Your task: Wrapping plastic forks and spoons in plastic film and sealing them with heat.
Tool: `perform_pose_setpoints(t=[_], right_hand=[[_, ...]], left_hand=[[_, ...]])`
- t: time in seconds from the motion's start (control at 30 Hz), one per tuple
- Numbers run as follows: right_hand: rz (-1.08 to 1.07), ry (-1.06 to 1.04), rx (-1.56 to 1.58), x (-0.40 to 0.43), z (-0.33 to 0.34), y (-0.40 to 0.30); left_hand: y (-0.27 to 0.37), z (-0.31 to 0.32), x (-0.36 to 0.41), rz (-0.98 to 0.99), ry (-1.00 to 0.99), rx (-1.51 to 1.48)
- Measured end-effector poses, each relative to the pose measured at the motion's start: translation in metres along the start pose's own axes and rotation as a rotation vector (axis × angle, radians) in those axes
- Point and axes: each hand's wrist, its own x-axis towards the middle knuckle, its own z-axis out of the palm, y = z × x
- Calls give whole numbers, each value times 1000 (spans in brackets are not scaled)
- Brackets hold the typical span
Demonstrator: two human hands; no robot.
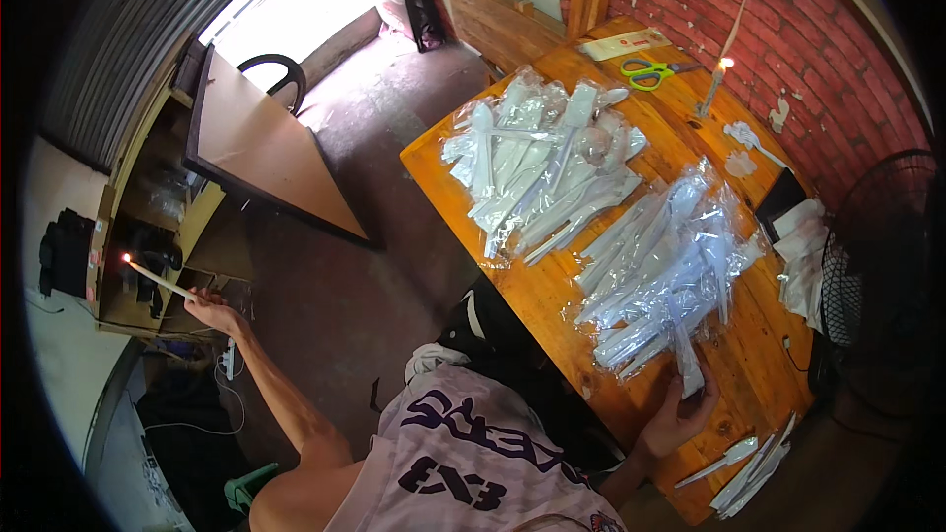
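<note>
Held out far to the left, away from the table, my left hand [214, 310] grips a lit white candle [164, 283] with its flame at the far end. My right hand [680, 417] is at the table's near edge, its fingers on a clear-wrapped white plastic cutlery packet [689, 366]. That packet reaches up to a heap of similar wrapped cutlery [650, 281]. Beyond lies a second heap of wrapped white plastic spoons and forks [539, 155]. A few more cutlery packets [754, 476] lie at the lower right corner.
On the wooden table [768, 355] are green-handled scissors [647, 74], a second lit candle [712, 91] standing near the brick wall and a loose white fork [761, 144]. A black fan [850, 273] stands at right. A tilted board [259, 155] and a shelf [214, 258] are at left.
</note>
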Motion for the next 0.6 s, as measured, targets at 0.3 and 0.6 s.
perform_pose_setpoints(t=[0.3, 0.6], right_hand=[[7, 1, -19, 0, -4, 6], [-48, 20, -81, 0, -5, 13]], left_hand=[[-45, -99, 8, -35, 235, 88], [-11, -140, -13, -9, 431, 402]])
